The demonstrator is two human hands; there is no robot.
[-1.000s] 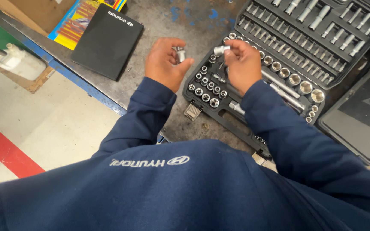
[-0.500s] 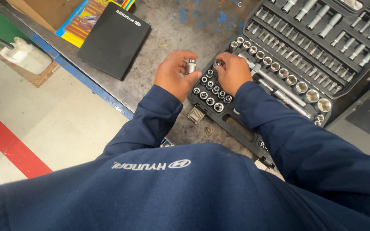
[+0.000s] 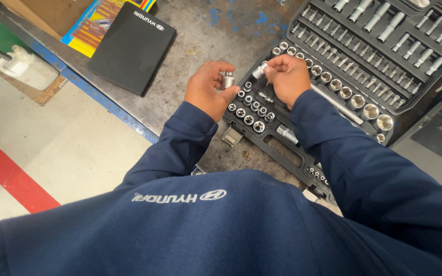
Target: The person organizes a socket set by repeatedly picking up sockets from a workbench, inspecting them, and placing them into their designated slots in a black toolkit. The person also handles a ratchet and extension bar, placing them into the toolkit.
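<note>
My left hand (image 3: 208, 89) grips a small silver socket (image 3: 228, 80) between thumb and fingers, just left of the open black socket case (image 3: 282, 148). My right hand (image 3: 288, 76) hovers over the case's left end and pinches another silver socket (image 3: 260, 70) at its fingertips. Below both hands sit rows of small sockets (image 3: 251, 110) in their slots. A long row of larger sockets (image 3: 351, 99) runs to the right, and the case's upper tray (image 3: 384, 30) holds deep sockets. Both sleeves are dark blue.
The case lies on a worn grey metal bench (image 3: 200, 46) with a blue front edge (image 3: 103, 102). A black folder (image 3: 131, 46) and a yellow printed sheet (image 3: 90, 28) lie at the bench's left. A second black case (image 3: 436, 148) sits at right. Pale floor with a red stripe (image 3: 11, 176) lies below.
Both hands have moved closer together over the case's left end. The right hand has lifted slightly from the socket rows, still pinching its socket; the left keeps its socket.
</note>
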